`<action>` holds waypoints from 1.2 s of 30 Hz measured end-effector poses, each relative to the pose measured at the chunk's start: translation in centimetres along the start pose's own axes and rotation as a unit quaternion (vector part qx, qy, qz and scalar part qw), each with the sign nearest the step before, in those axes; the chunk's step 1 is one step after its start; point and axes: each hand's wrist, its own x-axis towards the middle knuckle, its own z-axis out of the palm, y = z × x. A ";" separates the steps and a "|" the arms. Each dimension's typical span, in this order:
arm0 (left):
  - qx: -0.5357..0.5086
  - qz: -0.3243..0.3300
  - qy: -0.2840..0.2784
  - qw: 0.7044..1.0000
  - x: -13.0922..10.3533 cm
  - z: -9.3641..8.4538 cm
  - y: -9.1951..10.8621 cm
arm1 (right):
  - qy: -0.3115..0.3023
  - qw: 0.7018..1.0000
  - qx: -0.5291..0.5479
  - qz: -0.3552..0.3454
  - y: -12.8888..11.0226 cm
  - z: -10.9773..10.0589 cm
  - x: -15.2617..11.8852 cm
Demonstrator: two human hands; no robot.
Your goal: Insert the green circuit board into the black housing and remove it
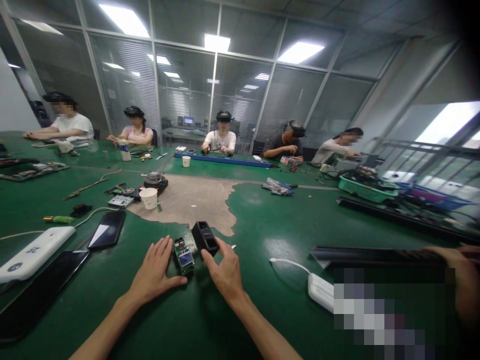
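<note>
My right hand (228, 270) grips a small black plastic housing (205, 239) with square cut-outs in its face, tilted just above the table. To its left, a green circuit board (183, 256) with a small dark bluish screen lies on the green tabletop. Flat beside that board rests my left hand (155, 265), fingers stretched out and thumb pointing toward the board's lower edge. Nothing is in the left hand. The housing and the board appear apart, with a narrow gap between them.
At left lie a white power strip (37, 252), a black phone (107, 228) and a long black panel (41, 292). A paper cup (149, 198) stands farther back. On the right, another person's hand (450, 260) touches a dark strip (375, 255) near a white adapter (320, 292).
</note>
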 end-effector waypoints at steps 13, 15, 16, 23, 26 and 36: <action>-0.082 -0.016 -0.034 0.996 -0.4 0.5 -2.7 | -0.080 0.984 -0.154 -0.050 -4.2 4.2 -1.3; -0.072 -0.017 -0.039 0.997 -0.4 0.5 -2.5 | -0.096 0.978 -0.178 -0.054 -4.0 4.3 -1.5; -0.068 -0.021 -0.041 0.997 -0.4 0.5 -2.5 | -0.105 0.975 -0.188 -0.052 -3.8 4.3 -1.6; -0.041 -0.014 -0.049 0.998 -0.3 0.1 -1.8 | -0.120 0.980 -0.153 -0.050 -2.3 4.4 -2.1; -0.032 -0.001 -0.036 0.999 -0.3 0.2 -1.5 | -0.102 0.985 -0.133 -0.044 -2.0 4.5 -2.2; -0.026 0.012 -0.006 1.000 -0.2 0.5 -1.1 | -0.060 0.994 -0.080 -0.035 -3.1 4.2 -1.6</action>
